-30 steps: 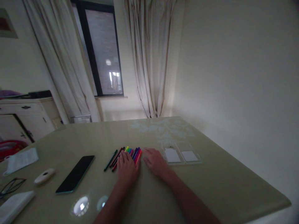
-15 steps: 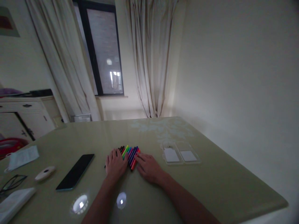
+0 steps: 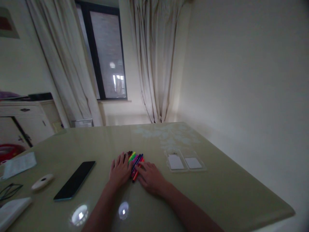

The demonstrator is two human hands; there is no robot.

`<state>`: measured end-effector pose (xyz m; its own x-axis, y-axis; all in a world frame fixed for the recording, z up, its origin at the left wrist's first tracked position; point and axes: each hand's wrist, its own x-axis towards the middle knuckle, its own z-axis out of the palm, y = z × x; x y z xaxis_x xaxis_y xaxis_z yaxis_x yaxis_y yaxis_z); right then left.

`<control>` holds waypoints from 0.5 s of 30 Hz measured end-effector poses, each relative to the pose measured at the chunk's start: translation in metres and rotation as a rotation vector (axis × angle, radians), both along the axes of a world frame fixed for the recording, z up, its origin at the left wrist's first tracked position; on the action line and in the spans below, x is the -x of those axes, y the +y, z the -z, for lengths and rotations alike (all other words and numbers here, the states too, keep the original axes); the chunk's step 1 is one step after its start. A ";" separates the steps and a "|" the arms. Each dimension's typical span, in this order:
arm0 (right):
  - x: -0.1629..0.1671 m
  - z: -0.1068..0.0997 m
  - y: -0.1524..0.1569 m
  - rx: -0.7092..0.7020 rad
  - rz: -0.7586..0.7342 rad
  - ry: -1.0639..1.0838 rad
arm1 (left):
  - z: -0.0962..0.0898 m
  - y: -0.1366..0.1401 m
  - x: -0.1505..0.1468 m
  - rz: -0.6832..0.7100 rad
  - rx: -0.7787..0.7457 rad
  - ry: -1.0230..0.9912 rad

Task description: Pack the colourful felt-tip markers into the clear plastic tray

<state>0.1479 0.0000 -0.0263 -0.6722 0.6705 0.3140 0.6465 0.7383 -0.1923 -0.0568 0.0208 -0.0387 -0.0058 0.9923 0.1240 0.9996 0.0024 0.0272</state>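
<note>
A bundle of coloured felt-tip pens lies slantwise on the table between my two hands. Black, yellow-green, purple, dark blue and red-orange ones show. My left hand rests over the bundle's left side, fingers stretched and apart, covering part of the pens. From the right, my right hand touches the pens with its fingers extended, close to a red-orange pen at that edge. An opened clear plastic case with white cards inside lies to the right of my right hand.
On the left are a black phone, a white oval object, dark-framed glasses, a white box-like object and a pale face mask. The glossy table meets a wall on the right.
The pens are bunched more narrowly, with my left hand shifted slightly right against them. The red-orange pen's near end has slid toward me. The view has turned slightly.
</note>
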 end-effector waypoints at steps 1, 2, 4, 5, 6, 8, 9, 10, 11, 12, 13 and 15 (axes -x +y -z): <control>0.000 0.000 0.000 0.011 0.003 0.008 | -0.001 0.001 0.001 0.017 -0.001 -0.001; -0.001 0.000 0.001 0.024 0.008 0.016 | -0.003 0.000 0.003 0.013 -0.012 -0.007; -0.003 0.000 0.002 0.056 0.020 0.035 | -0.010 -0.003 0.012 -0.098 -0.066 -0.026; -0.005 0.000 0.002 0.073 0.025 0.043 | -0.015 -0.006 0.019 -0.198 -0.106 -0.030; -0.006 -0.001 0.002 0.090 0.027 0.052 | -0.019 -0.011 0.028 -0.333 -0.147 -0.030; -0.007 -0.002 0.002 0.117 0.031 0.070 | -0.027 -0.023 0.052 -0.544 -0.194 0.024; -0.008 -0.003 0.002 0.127 0.032 0.079 | -0.030 -0.030 0.066 -0.595 -0.183 0.056; -0.008 -0.004 0.002 0.135 0.033 0.086 | -0.032 -0.036 0.080 -0.655 -0.157 0.065; -0.008 -0.005 0.002 0.141 0.034 0.093 | -0.032 -0.042 0.094 -0.713 -0.123 0.052; -0.008 -0.005 0.002 0.147 0.034 0.097 | -0.032 -0.047 0.108 -0.760 -0.079 0.022; -0.007 -0.005 0.002 0.154 0.033 0.099 | -0.030 -0.051 0.121 -0.793 -0.052 -0.004; -0.007 -0.005 0.002 0.170 0.033 0.101 | -0.025 -0.055 0.144 -0.804 -0.007 -0.088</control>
